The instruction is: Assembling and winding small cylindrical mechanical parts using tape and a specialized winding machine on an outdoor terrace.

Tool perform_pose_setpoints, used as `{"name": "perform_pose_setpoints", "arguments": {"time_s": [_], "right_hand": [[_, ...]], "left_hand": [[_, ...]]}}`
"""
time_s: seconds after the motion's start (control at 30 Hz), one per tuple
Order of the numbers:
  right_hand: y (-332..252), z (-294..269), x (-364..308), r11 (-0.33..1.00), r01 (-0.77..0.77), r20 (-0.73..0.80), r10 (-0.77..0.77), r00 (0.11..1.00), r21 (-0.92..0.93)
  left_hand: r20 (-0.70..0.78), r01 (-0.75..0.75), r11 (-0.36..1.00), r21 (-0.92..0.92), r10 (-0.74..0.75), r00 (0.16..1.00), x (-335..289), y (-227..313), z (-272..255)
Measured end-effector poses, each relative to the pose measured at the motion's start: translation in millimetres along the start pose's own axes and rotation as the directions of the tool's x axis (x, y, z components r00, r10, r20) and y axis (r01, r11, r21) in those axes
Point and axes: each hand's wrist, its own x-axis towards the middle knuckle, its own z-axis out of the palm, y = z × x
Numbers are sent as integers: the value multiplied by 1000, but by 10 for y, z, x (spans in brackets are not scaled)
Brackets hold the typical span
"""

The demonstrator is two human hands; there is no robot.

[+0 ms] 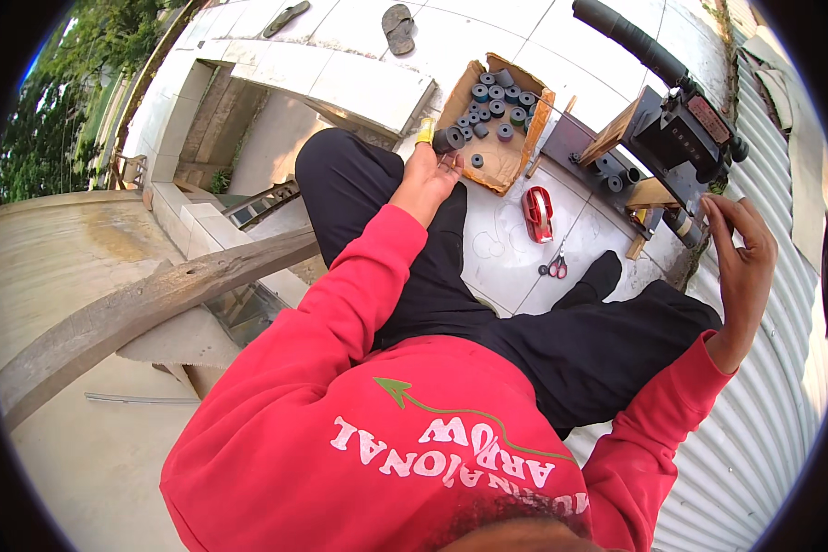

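Note:
My left hand (425, 180), out over my left knee, has its fingers curled around a dark grey roll (448, 140) with a hole through its middle. Something yellow (426, 130) shows at the tip of that hand, like a wrap on a finger. Beside it, a cardboard box (500, 175) contains several similar dark rolls (497, 109). Off to the right, my right hand (745, 247) is raised with thumb and fingertips pinched together, close to the edge of a black machine (685, 138). Whatever lies in that pinch is too small to make out.
On the white tiles (561, 46) are a red tape dispenser (537, 214) and red-handled scissors (557, 265). The machine stands on a wooden frame (651, 193) holding more rolls. Corrugated sheeting (754, 368) lies at right; a curved wooden beam (156, 308) crosses the left. Sandals (398, 28) lie far off.

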Motion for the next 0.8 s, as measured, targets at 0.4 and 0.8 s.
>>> {"name": "perform_pose_setpoints", "arguments": {"time_s": [0.4, 0.8], "right_hand": [[-261, 470, 34, 982, 188, -79, -188, 979, -4], [-173, 859, -47, 948, 313, 45, -310, 950, -58]], "left_hand": [[1, 128, 898, 421, -142, 990, 1549, -576, 213], [-7, -2, 366, 931, 22, 1000, 2001, -1203, 251]]}}
